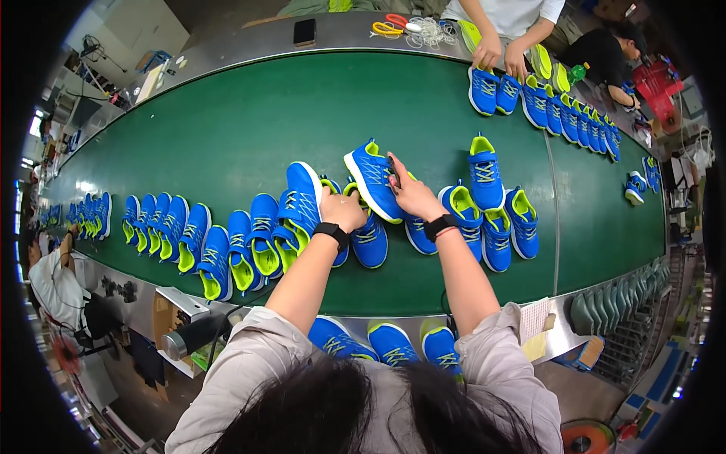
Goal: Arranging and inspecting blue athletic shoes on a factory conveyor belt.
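Note:
My left hand (342,211) is closed at the side of a blue sneaker (301,195) with lime lining, raised and tilted over the row; its fingertips are partly hidden. My right hand (414,195) grips a small dark tool (393,172), its kind unclear, against the laces of another blue sneaker (369,178). That sneaker is tilted, its white sole facing left. Below and between my hands stands a further blue sneaker (370,240), partly covered. Just right of my right hand is a cluster of sneakers, one (485,174) resting above the others.
A green conveyor belt (249,113) carries a long row of sneakers (195,236) to the left. Across it, a co-worker's hands (488,51) touch sneakers at the far right. Scissors (387,29), white cord (432,33) and a phone (305,32) lie on the far edge. Sneakers (393,344) sit before me.

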`<state>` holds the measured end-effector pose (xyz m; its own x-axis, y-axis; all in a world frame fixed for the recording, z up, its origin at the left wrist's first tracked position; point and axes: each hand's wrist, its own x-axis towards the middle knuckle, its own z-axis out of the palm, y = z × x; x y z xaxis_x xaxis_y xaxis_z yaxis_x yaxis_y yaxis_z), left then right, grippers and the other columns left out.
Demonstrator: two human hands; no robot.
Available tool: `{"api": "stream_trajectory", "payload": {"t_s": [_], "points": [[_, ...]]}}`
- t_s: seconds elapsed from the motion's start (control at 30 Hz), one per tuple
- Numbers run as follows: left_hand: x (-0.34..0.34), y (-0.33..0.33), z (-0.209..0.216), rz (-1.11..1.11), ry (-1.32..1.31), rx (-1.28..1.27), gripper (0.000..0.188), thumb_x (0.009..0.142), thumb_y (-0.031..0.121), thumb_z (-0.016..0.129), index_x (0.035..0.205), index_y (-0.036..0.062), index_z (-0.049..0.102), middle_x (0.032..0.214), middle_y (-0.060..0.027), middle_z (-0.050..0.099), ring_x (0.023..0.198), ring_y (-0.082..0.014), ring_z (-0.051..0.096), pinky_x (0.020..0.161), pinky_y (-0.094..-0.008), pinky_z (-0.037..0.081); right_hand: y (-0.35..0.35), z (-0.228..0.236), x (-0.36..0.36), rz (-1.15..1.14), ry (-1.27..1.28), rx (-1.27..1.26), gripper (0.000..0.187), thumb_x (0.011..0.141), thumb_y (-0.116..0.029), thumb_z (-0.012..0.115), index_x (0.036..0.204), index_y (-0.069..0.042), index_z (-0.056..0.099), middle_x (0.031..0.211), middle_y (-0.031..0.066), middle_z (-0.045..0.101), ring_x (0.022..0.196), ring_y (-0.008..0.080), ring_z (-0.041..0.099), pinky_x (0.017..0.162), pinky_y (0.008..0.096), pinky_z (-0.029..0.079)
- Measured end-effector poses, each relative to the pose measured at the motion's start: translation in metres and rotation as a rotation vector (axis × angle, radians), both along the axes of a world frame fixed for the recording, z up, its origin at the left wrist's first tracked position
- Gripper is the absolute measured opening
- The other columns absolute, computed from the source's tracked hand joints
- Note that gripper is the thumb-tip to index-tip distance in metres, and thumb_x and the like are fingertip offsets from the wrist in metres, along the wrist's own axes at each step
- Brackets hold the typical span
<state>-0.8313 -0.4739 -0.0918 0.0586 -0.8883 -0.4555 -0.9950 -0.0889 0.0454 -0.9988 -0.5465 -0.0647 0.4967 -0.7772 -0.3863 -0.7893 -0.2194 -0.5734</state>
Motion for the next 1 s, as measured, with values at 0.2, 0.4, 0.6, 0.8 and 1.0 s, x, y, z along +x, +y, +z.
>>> {"api": "stream_trajectory", "payload": {"t_s": [0.2,0.4,0.6,0.8,1.0], "points": [[-0.003,0.005,-0.001,-0.073,0.027,-0.09,0.041,0.085,0.047,0.045,0.104,0.0205,0.07,0.095,-0.0132,0.069,0.092,-0.028,0.062,0.092,-0.0405,0.027,-0.023,-0.037,0.016,-0.187,0.006,0.076,0.044,0.095,-0.037,0.04,0.132,-0.017,0.031,0.111,0.0251,0.061,0.104,0.0435,0.058,0.087,0.0512,0.045],[-0.001,0.014,-0.009,-0.071,-0.01,-0.211,0.043,0.082,0.041,0.046,0.073,0.0091,0.074,0.076,-0.0157,0.069,0.076,-0.0288,0.064,0.088,-0.0407,0.031,-0.008,-0.058,-0.007,-0.118,-0.221,0.035,0.04,0.097,-0.046,0.036,0.113,-0.01,0.039,0.104,0.0282,0.06,0.1,0.0477,0.055,0.082,0.0538,0.043],[0.006,0.032,-0.008,0.018,0.199,-0.357,0.041,0.077,0.045,0.058,0.089,0.009,0.073,0.086,-0.0179,0.065,0.092,-0.0282,0.059,0.089,-0.0372,0.034,0.026,-0.022,-0.021,-0.195,-0.363,-0.022,0.032,0.1,-0.033,0.037,0.11,-0.004,0.042,0.103,0.0295,0.059,0.102,0.0467,0.054,0.081,0.0496,0.042],[0.004,0.038,-0.01,-0.015,0.569,-0.47,0.027,0.084,0.034,0.06,0.093,0.0125,0.073,0.099,-0.0106,0.061,0.102,-0.0251,0.055,0.099,-0.037,0.032,0.092,0.007,-0.112,-0.833,-0.927,-0.057,0.041,0.099,-0.029,0.048,0.132,-0.007,0.04,0.104,0.003,0.052,0.09,0.0147,0.051,0.082,0.0304,0.043],[0.025,0.06,-0.01,0.127,0.869,-0.597,0.016,0.081,0.022,0.067,0.088,0.0085,0.073,0.102,-0.011,0.064,0.098,-0.0257,0.058,0.094,-0.0384,0.037,0.168,0.071,-0.164,-1.314,-1.346,0.121,0.02,0.098,-0.034,0.051,0.096,-0.015,0.058,0.074,-0.0057,0.054,0.069,0.006,0.046,0.066,0.0253,0.036]]}}
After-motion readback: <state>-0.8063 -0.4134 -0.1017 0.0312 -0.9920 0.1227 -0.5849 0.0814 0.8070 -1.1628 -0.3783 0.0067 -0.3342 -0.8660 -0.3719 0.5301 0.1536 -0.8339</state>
